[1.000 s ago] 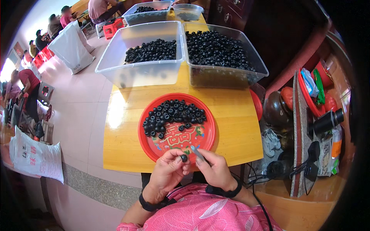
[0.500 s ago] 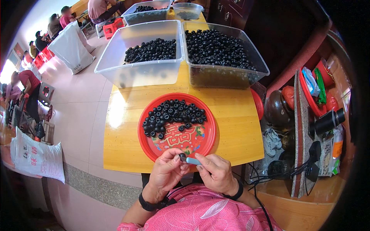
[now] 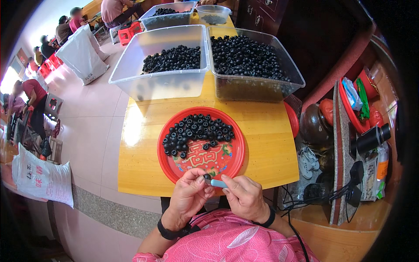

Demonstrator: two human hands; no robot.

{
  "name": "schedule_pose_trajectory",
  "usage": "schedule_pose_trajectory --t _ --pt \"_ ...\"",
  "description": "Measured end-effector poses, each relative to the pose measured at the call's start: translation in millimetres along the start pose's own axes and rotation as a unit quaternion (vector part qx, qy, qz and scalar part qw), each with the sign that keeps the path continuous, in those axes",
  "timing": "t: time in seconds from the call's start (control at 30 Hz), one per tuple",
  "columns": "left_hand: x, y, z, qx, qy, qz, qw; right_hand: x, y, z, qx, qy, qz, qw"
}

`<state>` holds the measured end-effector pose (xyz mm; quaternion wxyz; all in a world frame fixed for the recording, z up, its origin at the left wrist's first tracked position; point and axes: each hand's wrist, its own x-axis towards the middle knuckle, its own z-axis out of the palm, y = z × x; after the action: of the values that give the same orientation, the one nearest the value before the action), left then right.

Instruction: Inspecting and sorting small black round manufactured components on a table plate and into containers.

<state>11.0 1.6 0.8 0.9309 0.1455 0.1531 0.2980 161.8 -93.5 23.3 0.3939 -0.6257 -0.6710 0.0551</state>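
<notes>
Left hand (image 3: pixel 188 194) pinches black ring (image 3: pixel 207 177); right hand (image 3: pixel 243 195) holds blue tool (image 3: pixel 218 183).

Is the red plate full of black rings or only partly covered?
Partly covered: the black rings are heaped on the far half of the red plate, leaving its patterned near half bare.

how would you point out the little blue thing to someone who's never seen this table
Start at the yellow wooden table and find the round red plate of small black rings near its front edge. Just below the plate's rim the two hands meet; the light blue tool lies in the right hand, its tip meeting one black ring pinched by the left hand. Nothing else there is blue.
</notes>
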Motion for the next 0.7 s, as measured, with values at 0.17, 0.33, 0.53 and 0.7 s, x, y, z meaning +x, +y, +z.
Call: schedule_pose_trajectory --t 0.17,0.33,0.53,0.7 --pt "1.2 0.1 -2.0 0.006 -0.008 0.000 1.000 0.6 0.9 -1.9 0.000 -0.001 0.007 1.000" --pt "1.6 0.1 -1.2 0.009 -0.001 0.001 1.000 1.1 0.7 -2.7 0.000 -0.008 0.010 1.000" --pt "0.5 -0.2 2.5 0.029 -0.002 0.015 0.999 1.5 1.4 -0.6 0.003 0.001 -0.003 1.000" --pt "1.7 0.2 2.3 0.038 -0.023 0.018 0.999 3.9 2.1 -3.7 -0.038 0.017 -0.033 0.999"
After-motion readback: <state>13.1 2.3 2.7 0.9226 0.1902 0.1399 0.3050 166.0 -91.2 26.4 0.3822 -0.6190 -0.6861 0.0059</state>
